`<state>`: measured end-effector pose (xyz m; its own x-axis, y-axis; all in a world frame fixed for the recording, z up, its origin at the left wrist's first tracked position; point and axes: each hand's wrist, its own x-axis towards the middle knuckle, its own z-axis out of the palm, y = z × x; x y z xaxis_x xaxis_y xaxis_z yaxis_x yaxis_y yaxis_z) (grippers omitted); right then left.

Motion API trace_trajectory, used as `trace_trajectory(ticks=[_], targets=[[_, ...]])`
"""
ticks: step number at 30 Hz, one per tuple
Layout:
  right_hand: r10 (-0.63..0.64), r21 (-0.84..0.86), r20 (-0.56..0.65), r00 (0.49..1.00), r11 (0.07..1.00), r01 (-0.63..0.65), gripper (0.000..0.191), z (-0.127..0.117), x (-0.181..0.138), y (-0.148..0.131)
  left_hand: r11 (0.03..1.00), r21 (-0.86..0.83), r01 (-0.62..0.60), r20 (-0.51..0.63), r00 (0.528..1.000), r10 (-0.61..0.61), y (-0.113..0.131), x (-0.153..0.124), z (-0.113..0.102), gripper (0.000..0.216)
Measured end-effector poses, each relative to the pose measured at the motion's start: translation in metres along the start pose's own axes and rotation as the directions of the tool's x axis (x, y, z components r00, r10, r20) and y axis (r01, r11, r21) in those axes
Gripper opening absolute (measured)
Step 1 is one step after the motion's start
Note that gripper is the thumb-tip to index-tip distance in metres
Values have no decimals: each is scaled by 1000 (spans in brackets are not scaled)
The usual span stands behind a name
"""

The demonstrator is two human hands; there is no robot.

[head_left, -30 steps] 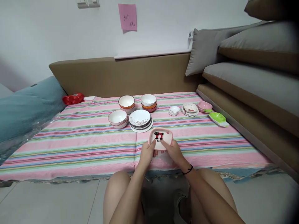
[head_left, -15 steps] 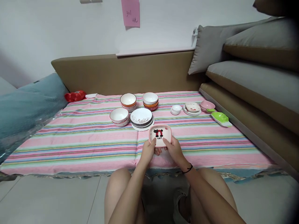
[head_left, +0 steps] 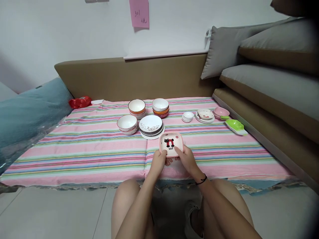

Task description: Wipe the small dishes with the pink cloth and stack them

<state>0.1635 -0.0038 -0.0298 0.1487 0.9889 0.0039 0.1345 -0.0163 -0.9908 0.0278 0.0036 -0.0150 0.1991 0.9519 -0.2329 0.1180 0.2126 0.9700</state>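
Observation:
Between my two hands is a small squarish plate [head_left: 164, 139] with a pink rim, a black and red cat picture and the letters CAT. My left hand [head_left: 159, 161] grips its near left edge, thumb on top and fingers below. On the near right edge, my right hand [head_left: 186, 158] closes the same way, its thumb lying on the plate's face. The plate is held above the striped cloth, tilted toward me. Just behind it stands a stack of plates [head_left: 150, 123], the top one white with a dark floral pattern.
Stacked bowls [head_left: 137, 106], more bowls [head_left: 160, 105] and a red-rimmed bowl [head_left: 127, 123] stand behind left. To the right are small white dishes [head_left: 187, 116], stacked plates [head_left: 205, 115], pink bowls [head_left: 221, 112] and a green leaf-like dish [head_left: 235, 126]. Cushions [head_left: 269, 79] pile up at the right.
The cat plate has shifted very slightly, and my right thumb sits a little further in on its face. Both hands keep their hold; the other dishes have not moved.

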Motion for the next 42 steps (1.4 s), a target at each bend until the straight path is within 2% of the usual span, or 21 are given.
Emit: trace_trajectory(ticks=[10, 18, 22, 25, 29, 30, 32, 35, 38, 42], targets=[[-2, -7, 19, 1000, 1000, 2, 17, 0, -1, -5, 999, 31, 35, -39, 999, -34, -5, 2, -4, 34], [-114, -198, -15, 993, 974, 109, 22, -2, 0, -3, 998, 15, 69, -94, 993, -67, -8, 5, -4, 30], [-165, -213, -48, 985, 965, 151, 21, -4, 2, 0, 997, 9, 77, -64, 995, -77, -5, 3, -3, 30], [-132, -174, -47, 990, 977, 122, 19, -8, 4, 1, 996, 9, 84, -11, 996, -84, -2, 0, -2, 31], [-96, -209, -33, 995, 974, 87, 19, -13, 8, 3, 991, -24, 133, 49, 990, -131, -2, -1, 0, 31], [-92, -220, -27, 995, 972, 84, 20, -14, 9, 3, 992, -40, 116, 24, 993, -115, -4, 1, 0, 31], [-92, -234, -1, 996, 968, 89, 23, -15, 10, 4, 1000, -17, 0, -99, 995, -1, -7, 5, -2, 32], [-132, -242, 77, 988, 959, 147, 23, -15, 11, 5, 978, 135, -161, -252, 949, 191, -13, 12, -7, 23], [-139, -264, 105, 985, 951, 162, 20, -15, 11, 5, 965, 194, -174, -224, 950, 217, -17, 13, -10, 17], [-104, -354, 72, 992, 927, 123, 23, -17, 11, 5, 961, 210, -177, -144, 967, 210, -17, 8, -10, 18]])
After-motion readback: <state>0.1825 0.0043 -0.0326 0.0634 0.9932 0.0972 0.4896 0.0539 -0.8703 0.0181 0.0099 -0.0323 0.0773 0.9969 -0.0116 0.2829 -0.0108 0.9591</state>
